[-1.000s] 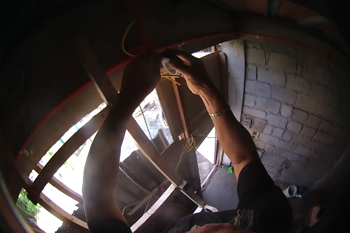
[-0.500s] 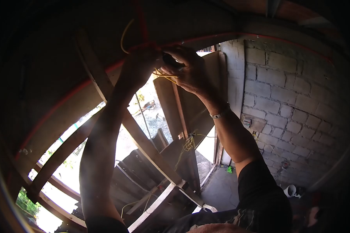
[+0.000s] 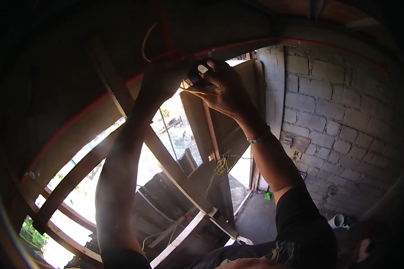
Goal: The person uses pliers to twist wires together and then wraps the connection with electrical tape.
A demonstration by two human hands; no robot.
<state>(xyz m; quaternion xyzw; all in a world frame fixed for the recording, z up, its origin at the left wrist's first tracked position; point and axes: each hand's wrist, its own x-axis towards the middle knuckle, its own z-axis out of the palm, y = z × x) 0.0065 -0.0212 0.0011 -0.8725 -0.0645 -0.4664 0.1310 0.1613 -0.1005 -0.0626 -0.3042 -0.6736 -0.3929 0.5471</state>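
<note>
Both my arms reach up to a red conduit (image 3: pixel 168 38) on the dark upper wall. My right hand (image 3: pixel 226 92) is closed around a black ring, which looks like a roll of electrical tape (image 3: pixel 195 74), with light showing through its hole. Against the conduit, my left hand (image 3: pixel 161 78) is in deep shadow, its fingers curled at yellow wires (image 3: pixel 191 89) that run between the two hands; its exact grip is hard to see. Another yellow wire end (image 3: pixel 144 45) curves upward just above my left hand.
Wooden beams (image 3: pixel 179 179) cross below my arms, with a bright opening behind. A tangle of yellow wire (image 3: pixel 221 166) hangs by a wooden panel. A block wall (image 3: pixel 323 112) with an outlet box (image 3: pixel 287 142) rises on the right. A white pipe (image 3: pixel 336 220) lies low at right.
My right hand has shifted slightly down and turned, so the ring of the black tape roll shows more plainly. My left hand stays at the conduit. The view has moved slightly.
</note>
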